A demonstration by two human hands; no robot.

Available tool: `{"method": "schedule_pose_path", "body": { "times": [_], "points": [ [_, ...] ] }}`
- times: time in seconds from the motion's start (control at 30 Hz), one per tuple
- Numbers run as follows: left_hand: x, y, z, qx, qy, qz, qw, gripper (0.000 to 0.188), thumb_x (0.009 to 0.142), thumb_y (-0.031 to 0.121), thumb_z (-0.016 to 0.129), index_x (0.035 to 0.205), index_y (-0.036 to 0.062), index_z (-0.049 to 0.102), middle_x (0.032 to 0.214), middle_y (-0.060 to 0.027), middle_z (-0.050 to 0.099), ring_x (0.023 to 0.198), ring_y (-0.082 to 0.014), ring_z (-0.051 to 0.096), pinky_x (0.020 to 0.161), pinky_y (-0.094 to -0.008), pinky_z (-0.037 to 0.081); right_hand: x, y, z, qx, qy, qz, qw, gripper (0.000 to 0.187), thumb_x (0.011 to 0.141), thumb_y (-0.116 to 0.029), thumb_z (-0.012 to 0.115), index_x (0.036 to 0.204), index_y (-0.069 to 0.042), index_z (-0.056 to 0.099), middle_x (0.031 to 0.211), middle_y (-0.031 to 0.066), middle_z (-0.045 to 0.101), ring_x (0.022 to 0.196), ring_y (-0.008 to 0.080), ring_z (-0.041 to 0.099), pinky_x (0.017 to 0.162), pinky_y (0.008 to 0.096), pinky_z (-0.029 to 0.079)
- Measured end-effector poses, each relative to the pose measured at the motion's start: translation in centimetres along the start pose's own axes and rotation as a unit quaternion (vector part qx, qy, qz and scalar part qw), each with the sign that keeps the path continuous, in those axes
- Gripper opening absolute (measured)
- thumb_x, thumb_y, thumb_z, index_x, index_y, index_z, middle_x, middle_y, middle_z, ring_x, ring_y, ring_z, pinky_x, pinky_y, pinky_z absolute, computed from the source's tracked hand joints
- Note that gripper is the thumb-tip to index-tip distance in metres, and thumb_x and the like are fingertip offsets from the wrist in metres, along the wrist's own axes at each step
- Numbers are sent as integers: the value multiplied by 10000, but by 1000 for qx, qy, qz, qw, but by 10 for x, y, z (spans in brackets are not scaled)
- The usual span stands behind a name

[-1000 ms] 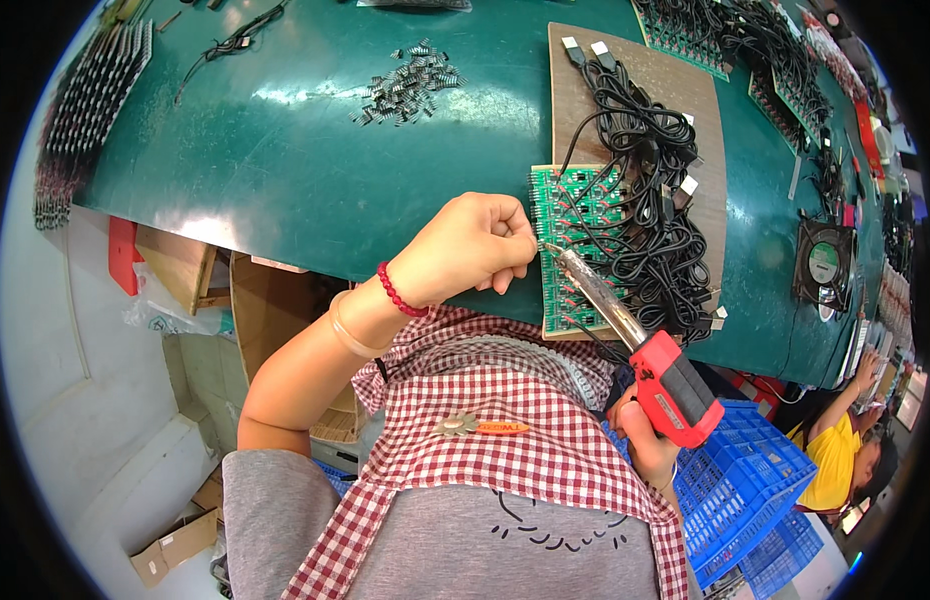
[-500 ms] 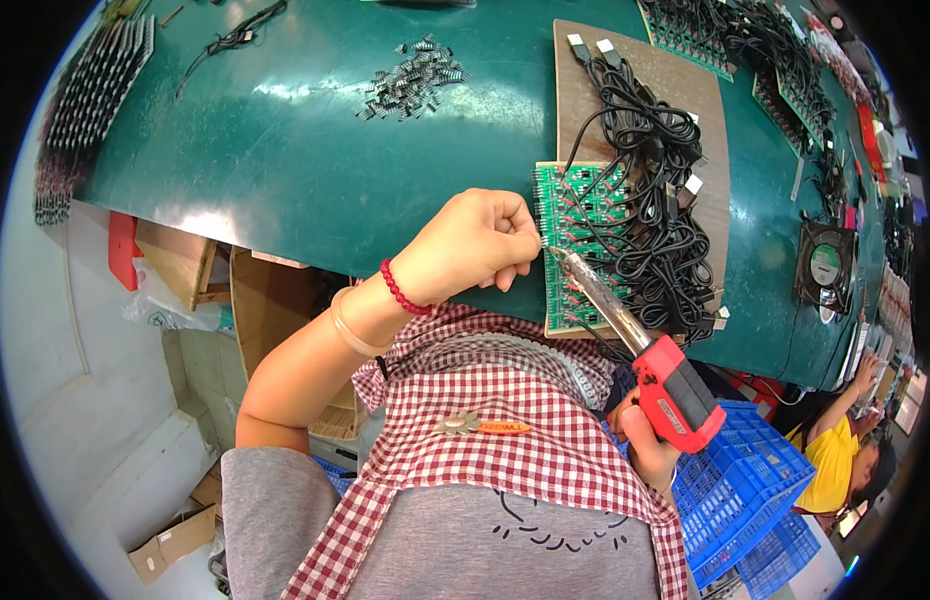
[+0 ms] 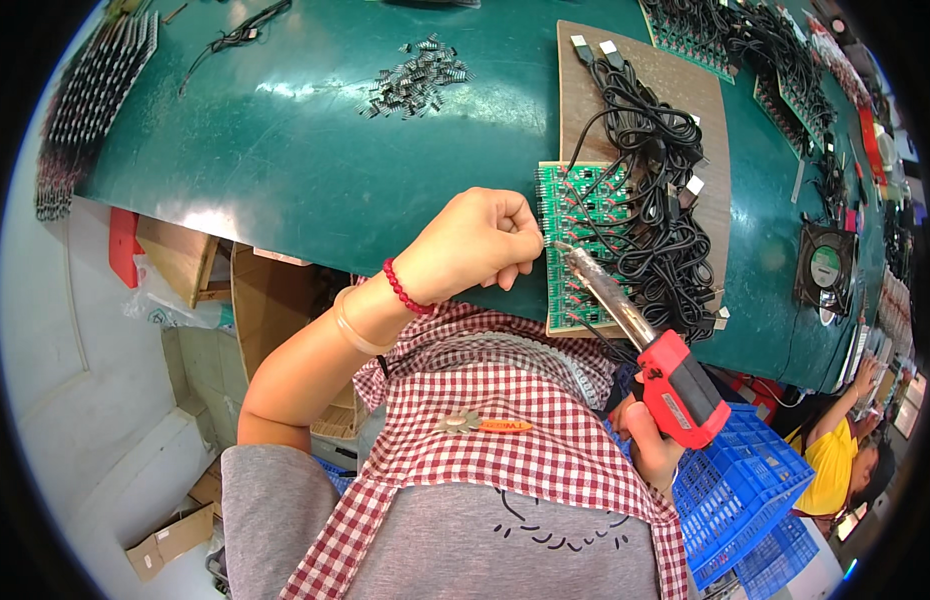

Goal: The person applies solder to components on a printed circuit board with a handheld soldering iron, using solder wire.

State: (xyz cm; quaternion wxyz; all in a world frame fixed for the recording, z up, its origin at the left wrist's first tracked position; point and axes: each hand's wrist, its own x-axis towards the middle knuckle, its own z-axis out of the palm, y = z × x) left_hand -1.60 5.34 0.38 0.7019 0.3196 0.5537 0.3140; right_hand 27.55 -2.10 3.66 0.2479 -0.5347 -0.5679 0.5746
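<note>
My right hand (image 3: 649, 440) is closed round the red and black handle of a soldering iron (image 3: 615, 297). The iron slants up and left, its thin tip over the left part of a green circuit board panel (image 3: 557, 290). Fingers of my left hand (image 3: 490, 240) are pinched together at the panel's left edge, close to the tip. What they pinch is hidden. Rows of small pins line that edge, and red and black wire ends show on the panel. Bundled black USB cables (image 3: 665, 240) lie over its right side.
Under the panel is a brown board (image 3: 645, 90) on the green table (image 3: 285, 150). A pile of small black pin parts (image 3: 417, 80) lies farther off. Stacked panels (image 3: 100, 90) stand far left. Blue crates (image 3: 735, 490), a small fan (image 3: 825, 262) and a person in yellow (image 3: 830, 468) are at right.
The soldering iron has shifted slightly right, its tip a little farther from my left fingertips. My left hand stays almost where it was, still pinched at the panel's edge.
</note>
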Motion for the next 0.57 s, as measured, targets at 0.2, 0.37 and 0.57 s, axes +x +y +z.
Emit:
{"method": "schedule_pose_path", "body": {
  "times": [0.2, 0.37, 0.57],
  "points": [
    [-2, -1, -2, 22, 1, 6, 1000, 92, 820, 92, 576, 791, 11, 544, 645, -16, 569, 482, -41, 508, 401, -172, 360, 2, -8, 1, 69, 31, 14, 997, 372, 824, -99, 544, 1134, 56, 408, 561, 62, 457, 479, 135, 426, 488, 282, 380],
    [3, 6, -38, 408, 278, 233, 838, 183, 781, 121, 629, 902, 0, 564, 717, -104, 620, 569, -207, 589, 520, -305, 453, 5, -19, 5, 105, 65, 15, 992, 351, 833, -105, 526, 1122, 56, 411, 558, 55, 448, 459, 130, 410, 468, 282, 372],
    [25, 15, -72, 558, 375, 219, 707, 181, 774, 148, 627, 899, 35, 561, 814, -110, 606, 746, -294, 598, 644, -365, 469, 12, -24, 8, 141, 40, -29, 989, 343, 846, -110, 519, 1132, 41, 406, 541, 60, 429, 440, 132, 394, 449, 282, 361]
  ]
}}
